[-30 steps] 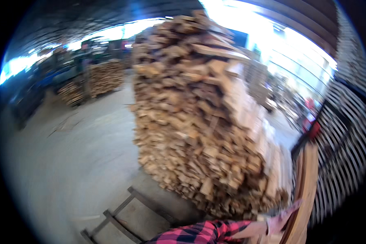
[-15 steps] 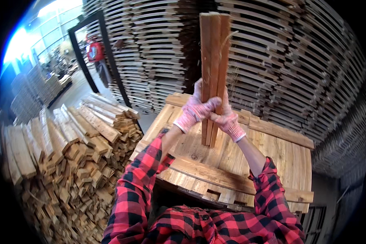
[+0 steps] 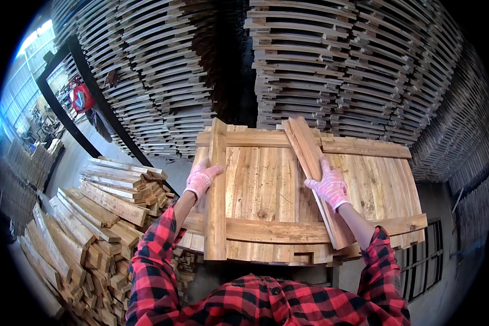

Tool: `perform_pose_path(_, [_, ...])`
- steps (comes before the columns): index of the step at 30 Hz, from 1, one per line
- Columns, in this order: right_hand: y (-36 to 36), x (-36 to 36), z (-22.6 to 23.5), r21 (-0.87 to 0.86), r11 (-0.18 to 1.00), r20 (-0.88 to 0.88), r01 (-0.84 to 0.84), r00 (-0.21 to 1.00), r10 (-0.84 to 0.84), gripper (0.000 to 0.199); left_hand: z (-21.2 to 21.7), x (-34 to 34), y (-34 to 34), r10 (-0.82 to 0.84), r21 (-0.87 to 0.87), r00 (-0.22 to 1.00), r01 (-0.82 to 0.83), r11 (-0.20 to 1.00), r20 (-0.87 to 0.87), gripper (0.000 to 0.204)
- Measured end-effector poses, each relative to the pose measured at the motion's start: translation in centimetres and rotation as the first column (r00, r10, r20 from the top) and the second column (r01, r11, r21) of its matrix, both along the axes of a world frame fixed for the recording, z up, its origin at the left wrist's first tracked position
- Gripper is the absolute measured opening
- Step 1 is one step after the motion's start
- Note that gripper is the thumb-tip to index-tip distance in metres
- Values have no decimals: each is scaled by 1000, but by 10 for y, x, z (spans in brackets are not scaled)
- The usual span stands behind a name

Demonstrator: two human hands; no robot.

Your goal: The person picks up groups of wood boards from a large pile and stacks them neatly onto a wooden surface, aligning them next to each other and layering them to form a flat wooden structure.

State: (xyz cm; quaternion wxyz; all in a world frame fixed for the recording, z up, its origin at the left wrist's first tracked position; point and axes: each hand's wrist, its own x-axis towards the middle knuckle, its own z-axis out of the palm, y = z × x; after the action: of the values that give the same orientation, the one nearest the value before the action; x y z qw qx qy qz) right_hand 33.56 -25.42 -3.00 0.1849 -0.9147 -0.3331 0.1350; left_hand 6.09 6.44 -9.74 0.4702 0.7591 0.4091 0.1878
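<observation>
Stacks of slats (image 3: 304,70) stand behind a wide plank top (image 3: 261,185), where left wood (image 3: 217,217) and slanted right wood (image 3: 304,144) reach across, left hand (image 3: 202,179) and right hand (image 3: 331,189) each with fingers gripping one, seemingly to set them apart, so the next move needs careful straightening.

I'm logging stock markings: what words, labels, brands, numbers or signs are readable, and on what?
None can be read.
The wooden slats by the left hand and right hand show no lettering.
Anything on the distant red top is too small and blurred to make out.
</observation>
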Motion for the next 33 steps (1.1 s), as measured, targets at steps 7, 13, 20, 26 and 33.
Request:
perform_pose_path(7, [25,-36,16,-276,961,384,20,919,91,80,2,-2,-37,99,274,957,-21,962,-274,125])
perform_pose_path(13, [89,-131,6,17,997,-16,-76,997,76,89,2,-23,11,9,229,982,36,973,-191,121])
perform_pose_path(20, [189,-195,-65,225,926,-49,-304,945,322,85,6,-40,39,-142,105,988,148,983,-64,109])
perform_pose_path(26, [72,-79,-26,38,998,677,-53,736,13,73,34,-42,37,-116,153,969,151,977,-220,96])
perform_pose_path(33, [28,-54,-44,-6,1000,279,24,960,-22,79,-7,-35,52,-243,-125,967,233,964,-77,51])
